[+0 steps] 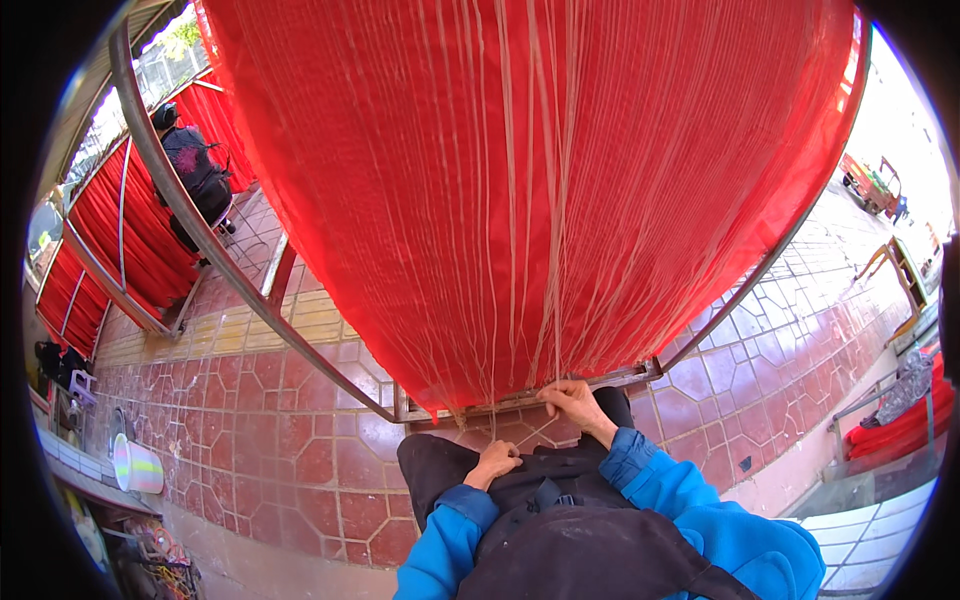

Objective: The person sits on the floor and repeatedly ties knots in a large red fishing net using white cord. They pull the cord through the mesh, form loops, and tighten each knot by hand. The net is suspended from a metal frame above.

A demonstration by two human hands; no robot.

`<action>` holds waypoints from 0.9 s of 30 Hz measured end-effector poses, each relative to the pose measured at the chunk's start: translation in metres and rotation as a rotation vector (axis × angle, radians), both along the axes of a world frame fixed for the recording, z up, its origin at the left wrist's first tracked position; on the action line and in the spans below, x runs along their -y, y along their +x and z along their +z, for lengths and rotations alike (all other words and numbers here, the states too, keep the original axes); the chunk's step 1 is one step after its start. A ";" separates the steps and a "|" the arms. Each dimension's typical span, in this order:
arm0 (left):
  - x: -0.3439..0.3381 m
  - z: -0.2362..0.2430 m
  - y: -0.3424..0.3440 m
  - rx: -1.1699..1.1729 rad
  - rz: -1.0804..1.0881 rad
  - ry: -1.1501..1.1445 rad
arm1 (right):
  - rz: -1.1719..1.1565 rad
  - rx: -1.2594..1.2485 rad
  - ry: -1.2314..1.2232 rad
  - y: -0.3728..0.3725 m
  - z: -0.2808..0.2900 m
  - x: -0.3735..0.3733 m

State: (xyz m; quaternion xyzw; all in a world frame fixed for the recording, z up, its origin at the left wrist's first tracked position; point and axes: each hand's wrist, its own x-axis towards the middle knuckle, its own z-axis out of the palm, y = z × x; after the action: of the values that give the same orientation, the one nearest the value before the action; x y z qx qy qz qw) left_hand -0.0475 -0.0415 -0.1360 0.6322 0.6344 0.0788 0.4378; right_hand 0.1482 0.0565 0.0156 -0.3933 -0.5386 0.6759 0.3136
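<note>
A tall red cloth [400, 200] fills the upper middle, and many long pale threads [515, 180] run down its front, drawing together toward the bottom. Just below its lower edge, my right hand [577, 403] is closed in a pinch on a strand of pale thread that stretches upward. My left hand [494, 462] rests lower, over my lap, fingers closed; a thin pale thread comes down to its fingertips. The ends inside the fingers are too small to see. A metal frame [235, 250] surrounds the cloth, its lower bar [640, 376] just beyond my knees.
Red and grey tiles [280, 420] pave the ground. At left, another person [195, 170] sits by more red cloth [130, 230] on frames. A pale striped bucket [138, 465] stands at lower left. Red cloth [905, 415] lies at right, and a red vehicle [872, 187] is far off.
</note>
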 end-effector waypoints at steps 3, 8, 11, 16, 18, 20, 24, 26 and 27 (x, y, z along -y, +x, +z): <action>0.002 -0.017 -0.006 -0.006 0.033 0.029 | -0.252 -0.062 -0.038 0.013 -0.010 -0.011; 0.003 -0.033 -0.012 -0.099 0.033 -0.131 | -0.446 -0.041 0.014 0.032 -0.025 -0.021; 0.000 -0.035 -0.012 -0.156 0.138 -0.036 | -0.416 -0.010 0.007 0.027 -0.036 -0.021; -0.014 -0.006 -0.018 -0.152 0.376 0.255 | -0.321 0.048 -0.037 0.013 -0.060 -0.019; -0.034 0.028 -0.021 -0.033 0.528 0.442 | -0.299 0.066 -0.005 0.010 -0.071 -0.020; -0.058 0.074 -0.024 0.063 0.604 0.690 | -0.307 0.088 0.143 0.008 -0.080 -0.022; -0.101 0.164 -0.021 0.261 0.697 1.025 | -0.328 0.202 0.226 0.011 -0.085 -0.031; -0.120 0.196 -0.018 0.242 0.723 1.114 | -0.351 0.214 0.215 0.012 -0.083 -0.035; -0.129 0.208 -0.016 0.233 0.734 1.160 | -0.364 0.216 0.197 0.012 -0.082 -0.037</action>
State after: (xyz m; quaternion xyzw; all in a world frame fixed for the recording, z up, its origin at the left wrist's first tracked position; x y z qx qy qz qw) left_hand -0.0631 0.0872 0.0717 0.4959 0.6115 0.6153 0.0398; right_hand 0.1599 0.0930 -0.0659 -0.5214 -0.5526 0.5063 0.4080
